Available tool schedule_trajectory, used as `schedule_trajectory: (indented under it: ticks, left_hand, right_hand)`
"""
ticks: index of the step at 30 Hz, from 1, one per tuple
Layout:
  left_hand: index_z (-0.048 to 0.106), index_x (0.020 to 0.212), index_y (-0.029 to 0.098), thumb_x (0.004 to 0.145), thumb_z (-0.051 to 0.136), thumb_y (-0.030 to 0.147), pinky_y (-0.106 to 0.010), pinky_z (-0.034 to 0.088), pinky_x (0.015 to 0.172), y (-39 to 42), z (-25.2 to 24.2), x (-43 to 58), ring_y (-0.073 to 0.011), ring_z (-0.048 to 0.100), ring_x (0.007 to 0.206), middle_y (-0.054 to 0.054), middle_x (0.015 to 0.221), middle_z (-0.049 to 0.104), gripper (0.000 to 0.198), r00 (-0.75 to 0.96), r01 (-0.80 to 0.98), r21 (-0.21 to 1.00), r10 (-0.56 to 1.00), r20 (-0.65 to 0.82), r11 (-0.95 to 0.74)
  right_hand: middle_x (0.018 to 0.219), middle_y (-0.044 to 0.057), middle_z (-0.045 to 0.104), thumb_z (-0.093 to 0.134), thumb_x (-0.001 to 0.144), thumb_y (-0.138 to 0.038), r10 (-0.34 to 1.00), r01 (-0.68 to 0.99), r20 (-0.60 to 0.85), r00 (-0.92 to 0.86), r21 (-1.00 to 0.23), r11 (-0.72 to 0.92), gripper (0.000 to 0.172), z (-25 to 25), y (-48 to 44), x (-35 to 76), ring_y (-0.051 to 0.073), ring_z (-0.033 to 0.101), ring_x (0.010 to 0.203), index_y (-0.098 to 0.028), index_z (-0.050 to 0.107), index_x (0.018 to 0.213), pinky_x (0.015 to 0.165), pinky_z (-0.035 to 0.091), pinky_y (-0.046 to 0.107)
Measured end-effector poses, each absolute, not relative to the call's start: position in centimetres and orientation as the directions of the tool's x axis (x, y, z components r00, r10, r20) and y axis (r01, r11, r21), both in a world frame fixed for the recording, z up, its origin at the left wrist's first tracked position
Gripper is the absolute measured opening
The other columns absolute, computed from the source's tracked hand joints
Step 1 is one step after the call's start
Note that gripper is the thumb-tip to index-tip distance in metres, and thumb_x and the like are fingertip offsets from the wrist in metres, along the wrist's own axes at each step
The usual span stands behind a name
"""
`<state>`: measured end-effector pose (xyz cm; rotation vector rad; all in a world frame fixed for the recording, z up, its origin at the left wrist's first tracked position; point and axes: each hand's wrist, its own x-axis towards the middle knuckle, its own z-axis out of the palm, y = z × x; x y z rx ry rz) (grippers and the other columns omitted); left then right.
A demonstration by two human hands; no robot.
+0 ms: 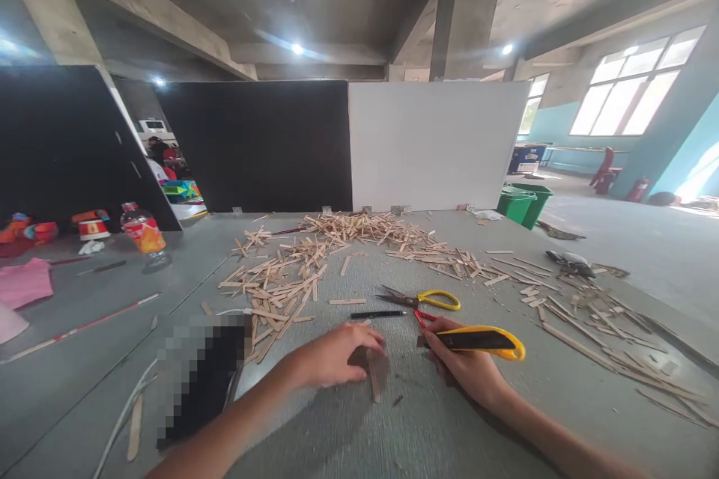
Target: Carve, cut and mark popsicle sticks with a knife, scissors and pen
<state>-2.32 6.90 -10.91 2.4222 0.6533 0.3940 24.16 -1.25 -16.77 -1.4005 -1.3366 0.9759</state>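
My left hand (342, 355) hovers low over the grey table, fingers curved and apart, above a wooden stick (374, 376) that looks slightly blurred. In my right hand (463, 370) is a yellow and black utility knife (483, 340), its blade end pointing left. Just beyond it lie scissors (419, 301) with one yellow and one red handle, partly hidden by my right hand. A black pen (378, 314) and a short wooden stick (347, 301) rest flat between my hands and the heap of sticks (286, 277).
A pixelated dark device (210, 374) with a white cable lies by my left forearm. A bottle (144, 233) stands at the left. Wood strips (589, 344) are scattered at the right. Black and white panels (432, 146) line the table's back edge.
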Motion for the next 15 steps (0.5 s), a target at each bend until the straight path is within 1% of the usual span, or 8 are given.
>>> schedule_trajectory:
  ticks: [2, 4, 6, 7, 10, 12, 15]
  left_hand:
    - [0.08, 0.1, 0.027, 0.072, 0.082, 0.005, -0.038, 0.051, 0.1, 7.4, -11.4, -2.3, -0.0278, 0.068, 0.12, -0.004, 0.125, 0.075, 0.036, 0.829, 0.363, 0.627, 0.547, 0.121, -0.69]
    - [0.081, 0.089, 0.024, 0.07, 0.086, 0.008, -0.035, 0.052, 0.095, 7.3, -12.2, -1.6, -0.0271, 0.07, 0.112, -0.004, 0.118, 0.077, 0.025, 0.808, 0.374, 0.64, 0.575, 0.131, -0.671]
    - [0.08, 0.083, 0.022, 0.073, 0.084, 0.006, -0.033, 0.052, 0.092, 6.7, -13.1, -0.7, -0.0237, 0.072, 0.103, -0.003, 0.109, 0.078, 0.02, 0.775, 0.389, 0.65, 0.613, 0.153, -0.653]
    - [0.079, 0.083, 0.022, 0.074, 0.082, 0.004, -0.032, 0.052, 0.092, 6.3, -13.5, -0.2, -0.0224, 0.072, 0.1, -0.002, 0.105, 0.078, 0.02, 0.754, 0.398, 0.652, 0.635, 0.167, -0.645]
    - [0.078, 0.093, 0.021, 0.076, 0.078, 0.0, -0.035, 0.054, 0.09, 4.7, -14.5, 1.0, -0.0227, 0.072, 0.096, -0.002, 0.1, 0.078, 0.027, 0.668, 0.444, 0.653, 0.713, 0.215, -0.613]
    - [0.075, 0.106, 0.02, 0.079, 0.075, -0.001, -0.036, 0.055, 0.088, 3.8, -15.0, 1.4, -0.0234, 0.071, 0.096, -0.004, 0.105, 0.077, 0.035, 0.61, 0.474, 0.647, 0.753, 0.249, -0.598]
    - [0.07, 0.119, 0.018, 0.086, 0.068, -0.002, -0.043, 0.052, 0.098, 3.2, -15.5, 1.6, -0.0265, 0.067, 0.11, -0.008, 0.118, 0.074, 0.039, 0.544, 0.508, 0.614, 0.777, 0.316, -0.605]
  right_hand:
    - [0.061, -0.006, 0.05, 0.054, 0.093, -0.071, 0.994, 0.275, 0.058, 0.091, -0.961, 0.031, 0.048, -16.8, -1.3, 24.2, 0.011, 0.045, 0.047, -0.022, 0.055, 0.092, 0.045, 0.038, 0.022]
    - [0.061, -0.007, 0.05, 0.052, 0.095, -0.07, 0.994, 0.303, 0.069, 0.089, -0.952, 0.039, 0.047, -16.9, -1.3, 24.3, 0.012, 0.045, 0.048, -0.023, 0.055, 0.093, 0.045, 0.039, 0.023]
    - [0.061, -0.006, 0.049, 0.049, 0.096, -0.068, 0.993, 0.337, 0.083, 0.086, -0.94, 0.049, 0.046, -16.8, -1.4, 24.3, 0.013, 0.046, 0.048, -0.023, 0.055, 0.094, 0.045, 0.04, 0.023]
    - [0.061, -0.006, 0.05, 0.048, 0.097, -0.068, 0.992, 0.358, 0.092, 0.084, -0.932, 0.056, 0.045, -16.8, -1.4, 24.3, 0.014, 0.046, 0.048, -0.023, 0.056, 0.094, 0.045, 0.04, 0.024]
    - [0.061, -0.004, 0.052, 0.048, 0.099, -0.062, 0.986, 0.44, 0.151, 0.074, -0.892, 0.103, 0.041, -16.4, -1.5, 24.4, 0.015, 0.048, 0.051, -0.023, 0.058, 0.092, 0.048, 0.041, 0.026]
    - [0.067, -0.002, 0.058, 0.049, 0.1, -0.059, 0.975, 0.499, 0.213, 0.059, -0.852, 0.156, 0.039, -16.0, -1.6, 24.3, 0.018, 0.054, 0.059, -0.024, 0.061, 0.087, 0.057, 0.045, 0.028]
    - [0.073, 0.001, 0.065, 0.049, 0.1, -0.055, 0.957, 0.572, 0.288, 0.038, -0.792, 0.215, 0.039, -15.5, -1.8, 24.2, 0.022, 0.062, 0.071, -0.024, 0.064, 0.082, 0.074, 0.049, 0.033]
